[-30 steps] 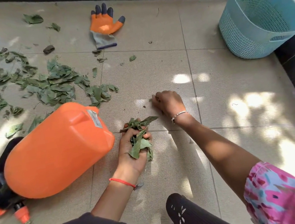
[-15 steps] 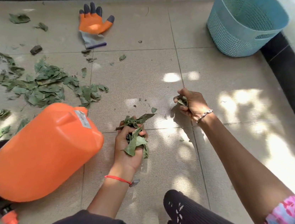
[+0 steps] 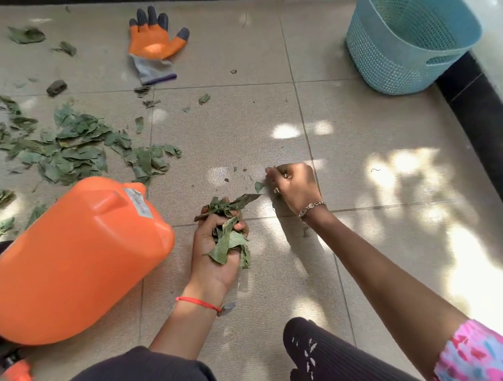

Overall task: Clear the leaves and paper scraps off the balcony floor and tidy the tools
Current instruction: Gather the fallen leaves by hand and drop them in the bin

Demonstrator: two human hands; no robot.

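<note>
Half a second ago the right hand (image 3: 295, 186) was farther right. It has moved left across the floor (image 3: 220, 130) and now sits just beside a small loose leaf (image 3: 259, 186). Its fingers are curled together; whether they pinch a scrap cannot be told. The left hand (image 3: 211, 258) keeps its place, palm up, fingers clamped on a bunch of leaves (image 3: 228, 243).

The blue basket (image 3: 386, 63) stands in the far right corner. Its near wall hides its bottom, so its contents cannot be told.

The orange sprayer tank (image 3: 72, 260) lies on its side, with its dark end cut off at the left edge. Scattered leaves (image 3: 74, 148) lie beyond it, near a glove (image 3: 156, 43).
</note>
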